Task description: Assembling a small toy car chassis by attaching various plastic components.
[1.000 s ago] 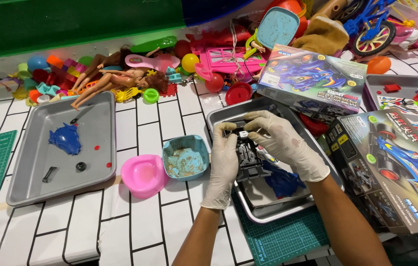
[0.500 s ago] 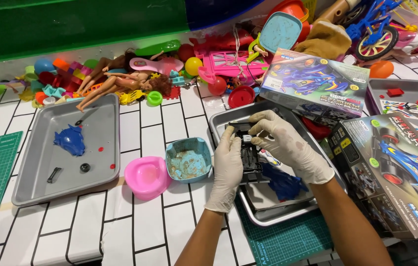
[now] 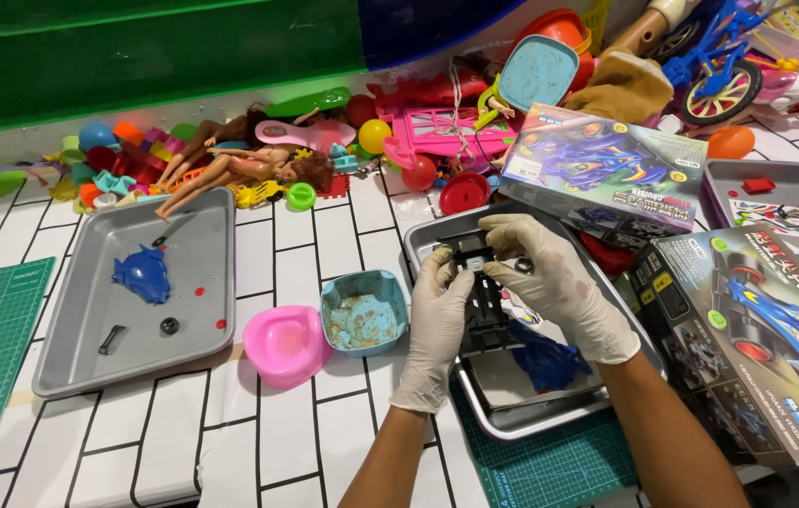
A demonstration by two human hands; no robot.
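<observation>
Chassis: black plastic toy-car chassis [image 3: 486,299], over the grey metal tray [image 3: 437,235] near the counter's front edge.
Left hand [image 3: 437,325]: white-gloved, fingers pinching the chassis's left side.
Right hand [image 3: 559,282]: gloved, seemingly pressing its top end.
Beneath: blue plastic car shell [image 3: 545,362].

A black toy car chassis [image 3: 484,296], flat and ribbed, is held lengthwise over a steel tray [image 3: 522,423], its far end hidden by 2 gloved hands.

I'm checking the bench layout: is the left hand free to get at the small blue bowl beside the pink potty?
Probably not right away: the left hand grips the black chassis together with the right hand. The blue bowl sits close beside it, nothing between.
</observation>
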